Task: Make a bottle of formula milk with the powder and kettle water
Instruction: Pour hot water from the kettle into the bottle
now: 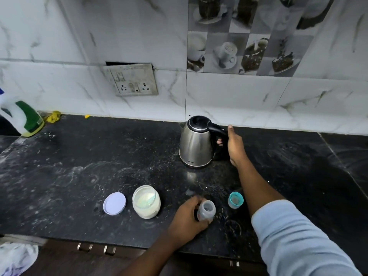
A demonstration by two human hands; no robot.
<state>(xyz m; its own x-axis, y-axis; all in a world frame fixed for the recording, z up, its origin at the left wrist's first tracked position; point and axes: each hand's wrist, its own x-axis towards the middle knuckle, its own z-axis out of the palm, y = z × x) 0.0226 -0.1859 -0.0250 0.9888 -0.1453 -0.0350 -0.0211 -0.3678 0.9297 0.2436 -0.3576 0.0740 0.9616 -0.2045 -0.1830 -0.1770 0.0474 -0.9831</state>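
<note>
The black speckled stone countertop carries everything. A brushed-steel electric kettle with a black lid and handle stands upright near the back wall. The right hand has its fingers wrapped round the kettle's handle. Nearer the front edge, an open clear plastic jar of pale powder stands beside its round white lid. The left hand grips a small translucent baby bottle, seemingly uncapped. A teal bottle cap sits just to the bottle's right.
</note>
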